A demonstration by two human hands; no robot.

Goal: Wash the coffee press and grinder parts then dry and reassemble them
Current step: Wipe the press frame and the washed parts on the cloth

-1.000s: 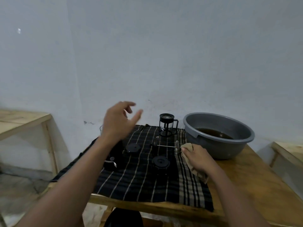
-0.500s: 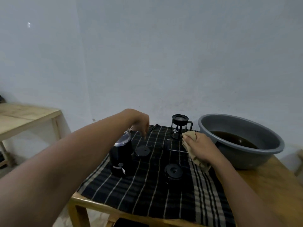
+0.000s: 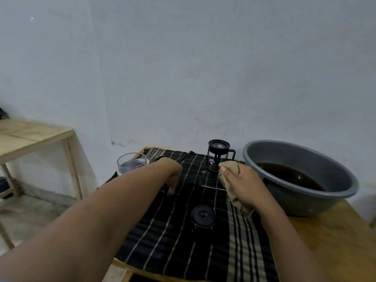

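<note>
My right hand (image 3: 244,186) clutches a rag (image 3: 227,167) just beside the coffee press (image 3: 218,155). My left hand (image 3: 173,174) curls down onto the cloth (image 3: 173,241), and I can't tell whether it holds anything. The lid (image 3: 202,215) lies between them.

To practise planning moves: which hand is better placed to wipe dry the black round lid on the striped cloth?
Right. The right hand grips the tan rag near the black round lid; the left hand is farther left and holds no rag.

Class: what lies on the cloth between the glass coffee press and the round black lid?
In the head view, a thin metal rod lies across the striped cloth between press and lid.
</note>
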